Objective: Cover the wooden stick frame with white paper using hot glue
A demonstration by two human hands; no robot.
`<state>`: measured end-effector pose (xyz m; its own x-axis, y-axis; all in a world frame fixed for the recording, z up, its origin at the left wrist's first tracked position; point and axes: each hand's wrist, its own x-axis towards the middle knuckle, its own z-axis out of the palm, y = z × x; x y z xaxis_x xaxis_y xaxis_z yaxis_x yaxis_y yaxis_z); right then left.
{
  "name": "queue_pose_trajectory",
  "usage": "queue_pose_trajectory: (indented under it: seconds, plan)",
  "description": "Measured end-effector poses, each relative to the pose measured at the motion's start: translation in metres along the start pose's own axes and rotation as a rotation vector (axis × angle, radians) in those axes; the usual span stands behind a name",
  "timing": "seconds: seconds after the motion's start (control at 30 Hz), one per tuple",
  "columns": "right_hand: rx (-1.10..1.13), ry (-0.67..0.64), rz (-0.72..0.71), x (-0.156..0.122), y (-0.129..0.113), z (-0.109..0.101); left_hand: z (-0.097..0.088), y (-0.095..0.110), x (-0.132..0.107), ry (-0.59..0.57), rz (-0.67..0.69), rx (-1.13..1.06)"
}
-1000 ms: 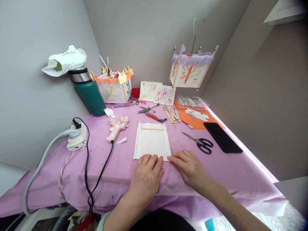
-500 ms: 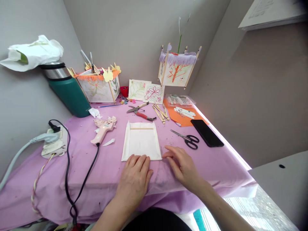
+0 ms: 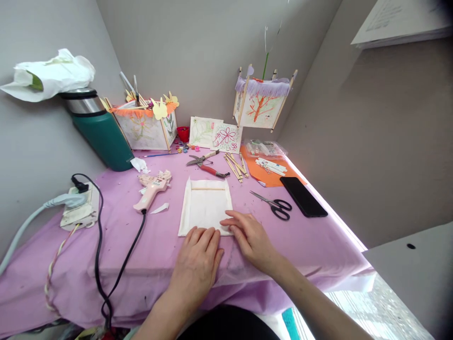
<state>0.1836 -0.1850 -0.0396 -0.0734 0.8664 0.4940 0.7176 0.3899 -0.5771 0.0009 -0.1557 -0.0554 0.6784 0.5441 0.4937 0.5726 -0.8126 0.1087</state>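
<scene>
A white paper panel (image 3: 207, 208) with folded edges lies flat on the pink cloth in front of me. A thin wooden stick (image 3: 208, 189) runs across it near its far edge, below an upright flap. My left hand (image 3: 198, 252) rests palm down, its fingertips pressing the panel's near edge. My right hand (image 3: 251, 238) is over the near right corner, fingers stretched out and touching the paper there. Neither hand grips anything. Scissors (image 3: 274, 205) with black handles lie to the right, and a pink glue gun (image 3: 153, 191) lies to the left.
Pruning shears (image 3: 207, 165) and several short wooden sticks (image 3: 235, 166) lie beyond the panel. A black phone (image 3: 303, 197) is at the right. A green bottle (image 3: 101, 134), a decorated paper lantern (image 3: 141, 127) and a power strip (image 3: 80, 208) stand left; the glue gun's cord (image 3: 125, 264) crosses the cloth.
My right hand has moved left, from beside the panel onto its near right corner. My left hand stays on the near edge.
</scene>
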Motion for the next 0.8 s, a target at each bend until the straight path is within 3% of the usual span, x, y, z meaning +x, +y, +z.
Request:
queue_pose_trajectory:
  seconds: [0.13, 0.23, 0.33, 0.47, 0.6, 0.8]
  plan:
    - [0.008, 0.142, 0.062, 0.009, 0.004, -0.007, 0.0, -0.001, 0.0, -0.009, -0.011, -0.025]
    - [-0.001, 0.158, 0.099, 0.007, 0.007, -0.015, -0.001, -0.003, 0.0, 0.008, -0.043, -0.056]
    - [-0.035, 0.123, 0.112, 0.001, 0.006, -0.017, -0.005, -0.004, -0.001, 0.037, -0.097, -0.139]
    - [-0.131, 0.049, 0.017, -0.005, 0.003, -0.011, -0.015, -0.007, -0.007, 0.142, -0.138, -0.22]
    - [-0.233, -0.005, -0.067, -0.003, 0.0, -0.002, -0.027, -0.019, -0.018, 0.216, -0.11, -0.178]
    - [-0.378, -0.067, -0.15, 0.008, -0.008, 0.005, -0.044, -0.049, -0.028, 0.21, -0.208, -0.046]
